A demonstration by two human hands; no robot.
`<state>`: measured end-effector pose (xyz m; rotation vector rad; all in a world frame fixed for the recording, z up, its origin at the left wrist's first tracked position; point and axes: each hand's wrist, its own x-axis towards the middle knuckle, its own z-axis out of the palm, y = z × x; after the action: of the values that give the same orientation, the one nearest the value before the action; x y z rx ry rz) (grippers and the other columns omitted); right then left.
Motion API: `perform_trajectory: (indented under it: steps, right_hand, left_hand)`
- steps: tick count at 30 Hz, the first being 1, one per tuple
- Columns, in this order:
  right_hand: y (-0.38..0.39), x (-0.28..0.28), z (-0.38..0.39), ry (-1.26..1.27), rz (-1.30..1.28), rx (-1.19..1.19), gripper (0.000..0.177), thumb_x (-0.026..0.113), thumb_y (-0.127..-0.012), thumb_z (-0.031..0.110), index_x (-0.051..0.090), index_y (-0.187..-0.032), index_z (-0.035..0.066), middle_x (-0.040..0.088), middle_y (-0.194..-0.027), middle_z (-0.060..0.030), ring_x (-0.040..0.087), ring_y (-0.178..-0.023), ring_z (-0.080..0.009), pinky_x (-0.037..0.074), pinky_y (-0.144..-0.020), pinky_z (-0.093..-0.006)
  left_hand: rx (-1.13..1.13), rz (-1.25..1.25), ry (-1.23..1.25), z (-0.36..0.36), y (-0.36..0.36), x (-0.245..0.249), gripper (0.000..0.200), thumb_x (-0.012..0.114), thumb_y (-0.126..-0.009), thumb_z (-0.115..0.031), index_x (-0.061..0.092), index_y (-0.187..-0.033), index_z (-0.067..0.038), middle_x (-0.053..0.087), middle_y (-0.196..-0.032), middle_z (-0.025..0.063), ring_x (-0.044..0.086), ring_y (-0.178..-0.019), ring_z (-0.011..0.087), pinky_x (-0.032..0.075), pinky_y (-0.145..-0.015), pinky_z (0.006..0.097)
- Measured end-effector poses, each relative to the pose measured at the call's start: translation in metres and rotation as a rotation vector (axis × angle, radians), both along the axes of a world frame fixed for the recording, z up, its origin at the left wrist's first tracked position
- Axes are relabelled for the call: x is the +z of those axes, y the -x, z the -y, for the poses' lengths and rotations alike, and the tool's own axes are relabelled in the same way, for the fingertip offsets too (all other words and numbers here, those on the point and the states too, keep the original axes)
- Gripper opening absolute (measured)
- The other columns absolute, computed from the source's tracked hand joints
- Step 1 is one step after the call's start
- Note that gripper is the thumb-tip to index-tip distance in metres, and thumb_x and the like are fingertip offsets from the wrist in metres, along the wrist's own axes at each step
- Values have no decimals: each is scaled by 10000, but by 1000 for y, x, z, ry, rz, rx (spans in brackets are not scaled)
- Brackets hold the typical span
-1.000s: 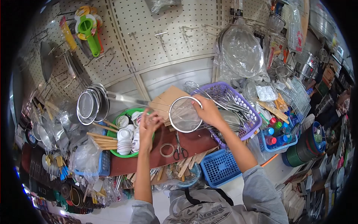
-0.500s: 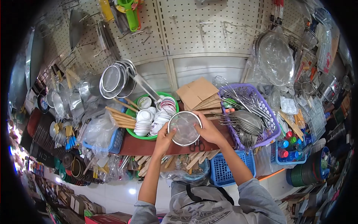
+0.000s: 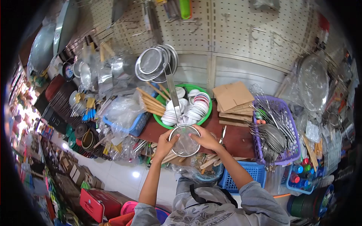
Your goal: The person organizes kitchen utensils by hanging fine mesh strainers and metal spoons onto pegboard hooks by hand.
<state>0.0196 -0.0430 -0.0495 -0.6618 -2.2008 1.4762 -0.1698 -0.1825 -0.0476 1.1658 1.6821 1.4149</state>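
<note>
Both my hands hold a round mesh strainer (image 3: 184, 145) with a metal rim, in front of my body. My left hand (image 3: 166, 145) grips its left rim, thumb over the mesh. On the right rim my right hand (image 3: 205, 138) is closed, its thumb also on the mesh. A long metal handle (image 3: 174, 92) appears to run from the strainer away from me, over a green basket (image 3: 207, 120) of small white dishes (image 3: 196, 110). Behind the handle's far end hang several round strainers (image 3: 151, 61).
A stack of cardboard pieces (image 3: 233, 96) lies right of the green basket on the brown bench (image 3: 239, 141). Beyond it stands a purple basket (image 3: 288, 162) of metal utensils. A blue basket (image 3: 241, 175) sits lower right. Wooden-handled tools (image 3: 152, 103) jut out left. A pegboard (image 3: 241, 37) rises behind.
The view has turned left, so the bench goods appear farther right. The strainer has come nearer to me, and its handle points more straight away. Both hands keep their hold.
</note>
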Motion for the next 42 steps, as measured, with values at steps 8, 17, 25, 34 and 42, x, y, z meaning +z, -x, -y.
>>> perform_trajectory:
  steps: [8, 17, 25, 34, 42]
  right_hand:
    - [79, -4, 7, 59, -328, 139, 395, 673, -1024, 191, 568, -1371, 34, 747, -1099, -143, 706, -987, -176, 547, -890, -345]
    - [147, 73, -14, 142, -662, 102, 467, 653, -1048, 137, 495, -1476, 39, 751, -1056, -113, 702, -923, -128, 594, -802, -283]
    - [180, 142, -31, -47, -736, 29, 497, 683, -1028, 124, 544, -1498, 42, 753, -1011, -88, 716, -864, -105, 603, -719, -262]
    - [229, 229, -71, -341, -784, -88, 758, 754, -981, 139, 378, -1639, 150, 761, -967, -82, 681, -867, -60, 552, -700, -229]
    - [274, 297, -118, -575, -786, -219, 753, 754, -974, 126, 398, -1634, 185, 739, -1041, -72, 604, -789, -52, 514, -637, -239]
  left_hand:
    - [89, -24, 23, 43, 31, 2, 259, 691, -1029, -188, 729, -1187, 14, 702, -908, -19, 568, -831, 54, 491, -750, 250]
    - [-18, -121, 119, 55, 60, 24, 306, 683, -1044, -280, 733, -1151, 1, 667, -838, -23, 567, -774, 54, 509, -700, 273]
    - [108, -354, -192, -2, 101, 108, 433, 716, -974, -85, 604, -1390, -46, 687, -1090, 58, 608, -849, 102, 514, -776, 277]
    - [32, -323, -659, -114, 164, 252, 460, 664, -1017, -76, 561, -1464, -36, 666, -1200, 73, 639, -934, 94, 527, -869, 281]
    - [-38, -390, -817, -180, 212, 323, 440, 683, -987, -26, 597, -1419, -23, 716, -980, 52, 681, -873, 114, 554, -832, 288]
